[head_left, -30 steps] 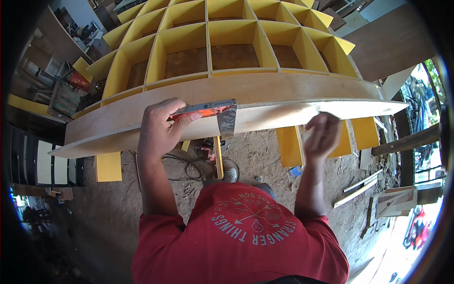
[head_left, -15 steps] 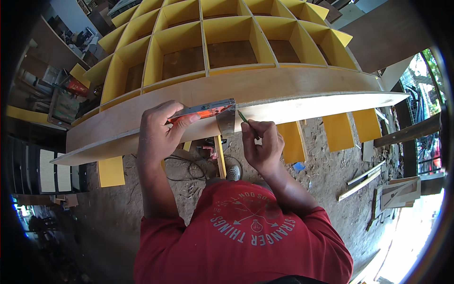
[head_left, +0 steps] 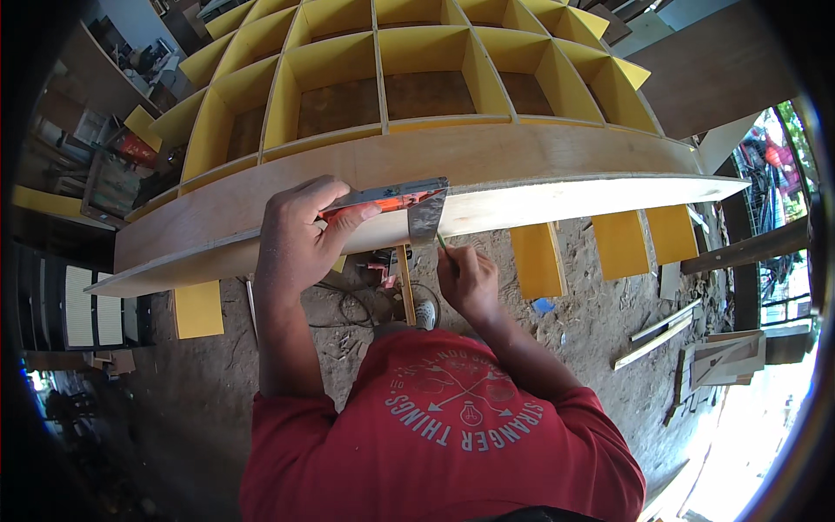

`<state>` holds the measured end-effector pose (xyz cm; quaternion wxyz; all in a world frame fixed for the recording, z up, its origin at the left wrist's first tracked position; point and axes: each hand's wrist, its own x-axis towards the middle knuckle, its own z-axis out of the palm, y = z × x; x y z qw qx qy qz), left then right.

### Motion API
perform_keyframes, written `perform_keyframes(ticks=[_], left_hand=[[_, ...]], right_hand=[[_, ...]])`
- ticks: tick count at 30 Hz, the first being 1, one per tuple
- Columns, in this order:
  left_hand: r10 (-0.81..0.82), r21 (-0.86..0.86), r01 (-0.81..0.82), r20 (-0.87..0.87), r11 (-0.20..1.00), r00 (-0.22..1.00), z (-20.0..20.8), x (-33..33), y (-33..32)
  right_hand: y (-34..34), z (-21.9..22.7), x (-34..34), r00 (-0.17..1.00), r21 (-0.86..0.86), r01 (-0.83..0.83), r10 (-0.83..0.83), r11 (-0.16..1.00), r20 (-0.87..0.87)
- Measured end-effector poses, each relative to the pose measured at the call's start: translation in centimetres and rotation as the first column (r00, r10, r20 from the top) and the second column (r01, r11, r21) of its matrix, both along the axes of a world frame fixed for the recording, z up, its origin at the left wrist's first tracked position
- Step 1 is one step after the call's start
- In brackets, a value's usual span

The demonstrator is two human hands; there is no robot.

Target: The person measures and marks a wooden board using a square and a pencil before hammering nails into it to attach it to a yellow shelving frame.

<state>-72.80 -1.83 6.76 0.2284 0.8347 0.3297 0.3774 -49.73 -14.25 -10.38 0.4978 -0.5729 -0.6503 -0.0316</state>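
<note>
My left hand [head_left: 300, 230] grips an orange-handled try square [head_left: 426, 217] against a long plywood board [head_left: 557, 202], thumb on the orange part. The square's handle lies along the board's top edge, and its grey metal blade hangs down over the near face. Closed around a thin green pencil [head_left: 441, 242], my right hand [head_left: 470, 283] is just below and to the right of the blade. The pencil's tip is by the blade's lower right corner, near the board's lower edge; whether it touches the wood I cannot tell.
Behind the board stands a large grid of yellow compartments [head_left: 383, 54]. Yellow panels [head_left: 537, 261] stick out below the board. A dark cable [head_left: 348, 309] and a red-and-black tool [head_left: 380, 268] lie on the dirt floor. Wood strips [head_left: 654, 339] and scrap panels [head_left: 726, 361] lie to the right.
My right hand has moved down with the pencil, from beside the blade to near its lower corner. My left hand and the square appear slightly further right in view.
</note>
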Motion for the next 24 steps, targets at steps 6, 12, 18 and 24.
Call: perform_keyframes(ticks=[6,12,18,24], left_hand=[[0.007,-0.008,-0.007,-0.002,1.0,1.0,-0.1,0.2,-0.1],[-0.009,-0.042,0.008,-0.007,0.999,1.0,0.3,-0.7,-0.6],[-0.061,-0.093,0.07,0.095,0.993,0.994,0.8,-1.6,-1.0],[-0.075,-0.168,0.167,0.452,0.972,0.889,1.3,-9.6,-2.2]], right_hand=[[-1.6,-5.8,1.6,0.984,-0.437,0.087,-0.01,0.895,0.176],[-1.1,6.7,2.3,0.998,0.261,0.063,-0.064,0.963,-0.005],[3.5,13.7,3.0,0.961,0.219,0.105,-0.155,0.97,0.229],[3.0,14.2,2.6,0.97,0.182,0.067,-0.107,0.981,0.22]])
